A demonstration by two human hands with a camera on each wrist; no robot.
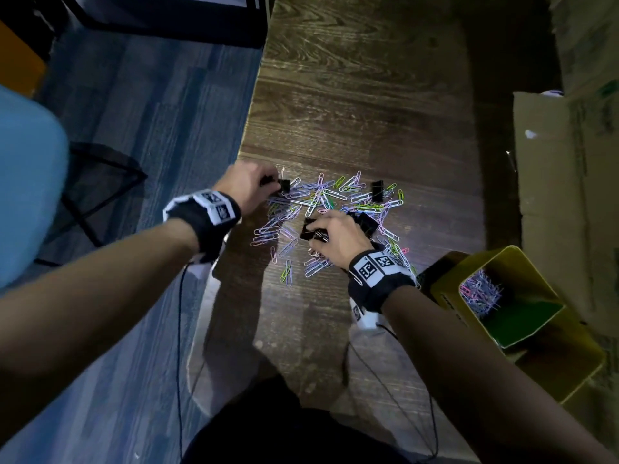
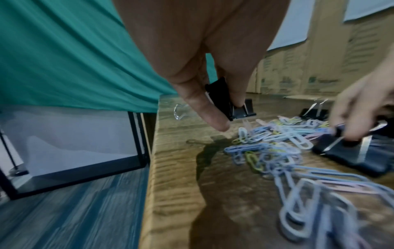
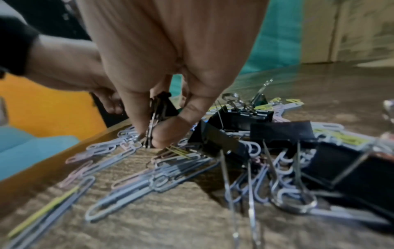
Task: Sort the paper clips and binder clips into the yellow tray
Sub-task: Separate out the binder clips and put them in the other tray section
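Here — binder clip (image 2: 221,99) inside left grip (image 2: 213,104)

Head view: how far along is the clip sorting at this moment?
Partly done. The yellow tray already holds a heap of coloured paper clips. In hand: the left hand pinches a black binder clip, and the right hand grips another binder clip. Left: most of the paper clip pile and several binder clips on the table.

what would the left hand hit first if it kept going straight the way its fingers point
Probably the wooden table: the left hand, pinching a black binder clip, points down at bare wood beside the paper clips.
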